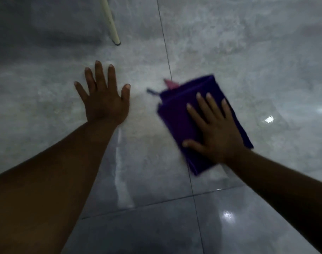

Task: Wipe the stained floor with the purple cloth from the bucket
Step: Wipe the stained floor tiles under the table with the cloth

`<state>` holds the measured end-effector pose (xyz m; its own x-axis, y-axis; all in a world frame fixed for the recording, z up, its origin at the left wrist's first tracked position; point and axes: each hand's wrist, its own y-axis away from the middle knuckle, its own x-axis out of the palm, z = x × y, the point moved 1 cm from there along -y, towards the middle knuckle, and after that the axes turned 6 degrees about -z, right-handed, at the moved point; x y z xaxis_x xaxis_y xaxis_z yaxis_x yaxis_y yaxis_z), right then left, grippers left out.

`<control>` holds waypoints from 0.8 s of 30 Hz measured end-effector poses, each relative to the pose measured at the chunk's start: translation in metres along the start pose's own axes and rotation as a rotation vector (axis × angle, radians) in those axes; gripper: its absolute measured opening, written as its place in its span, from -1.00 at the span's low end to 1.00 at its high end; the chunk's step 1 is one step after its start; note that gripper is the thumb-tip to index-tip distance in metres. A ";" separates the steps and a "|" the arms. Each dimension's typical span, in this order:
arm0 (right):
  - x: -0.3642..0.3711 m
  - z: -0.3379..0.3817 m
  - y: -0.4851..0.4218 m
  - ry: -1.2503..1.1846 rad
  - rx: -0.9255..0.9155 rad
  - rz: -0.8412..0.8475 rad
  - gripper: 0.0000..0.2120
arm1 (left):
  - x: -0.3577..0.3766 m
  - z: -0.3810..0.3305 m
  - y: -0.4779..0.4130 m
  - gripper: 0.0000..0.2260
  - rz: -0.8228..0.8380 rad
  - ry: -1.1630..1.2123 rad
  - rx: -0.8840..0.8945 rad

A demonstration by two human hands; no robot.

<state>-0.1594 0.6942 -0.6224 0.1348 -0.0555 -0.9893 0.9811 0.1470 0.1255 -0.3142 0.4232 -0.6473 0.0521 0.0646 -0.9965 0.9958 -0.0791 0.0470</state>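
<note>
A folded purple cloth point(180, 114) lies flat on the grey tiled floor point(248, 61), blurred by motion. My right hand point(215, 132) presses down on it with fingers spread, covering its near half. A small pink tag point(170, 84) and a thin loop stick out at the cloth's far left corner. My left hand point(104, 99) rests flat on the floor to the left of the cloth, fingers apart, holding nothing. A pale whitish smear point(147, 114) covers the tile between the two hands. No bucket is in view.
A cream-coloured leg or pole point(111, 22) meets the floor at the upper left, beyond my left hand. Dark grout lines cross the tiles, one running under the cloth. The near tiles are glossy with light reflections.
</note>
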 end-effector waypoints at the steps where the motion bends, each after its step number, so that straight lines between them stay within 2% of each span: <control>1: 0.002 -0.003 0.035 0.004 -0.041 0.014 -0.08 | -0.001 0.000 0.000 -0.36 0.000 0.007 0.008; 4: 0.002 -0.045 0.118 0.046 -0.044 0.036 -0.12 | 0.001 0.000 -0.001 -0.35 0.054 -0.039 0.002; 6: -0.005 -0.089 0.131 0.059 0.094 0.085 -0.10 | -0.003 0.006 -0.015 -0.33 0.132 -0.056 0.002; 9: -0.011 -0.132 0.106 0.062 0.307 0.073 -0.05 | -0.023 0.025 -0.017 -0.33 0.263 0.087 0.097; 11: -0.013 -0.132 0.063 0.021 0.438 0.026 -0.06 | -0.032 0.035 0.001 -0.33 0.190 0.201 0.123; 13: -0.015 -0.102 0.017 0.003 0.454 -0.022 -0.07 | -0.030 0.033 0.042 -0.31 0.104 0.233 0.171; 16: -0.006 -0.003 -0.017 0.047 0.200 -0.044 -0.07 | -0.021 0.030 0.107 -0.39 0.000 0.237 0.212; 19: 0.012 0.100 0.028 0.071 -0.199 0.002 -0.10 | -0.017 0.059 0.146 -0.46 -0.044 0.166 0.129; 22: 0.012 0.099 0.105 0.064 -0.491 0.112 -0.15 | -0.014 0.115 0.163 -0.48 -0.111 0.103 0.125; 24: 0.007 0.050 0.127 0.096 -0.553 0.154 -0.17 | -0.018 0.168 0.174 -0.46 -0.118 0.046 0.075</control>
<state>-0.0266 0.6631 -0.6092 0.2319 0.0941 -0.9682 0.7293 0.6419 0.2370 -0.1544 0.2416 -0.6328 -0.0596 0.1230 -0.9906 0.9868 -0.1426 -0.0770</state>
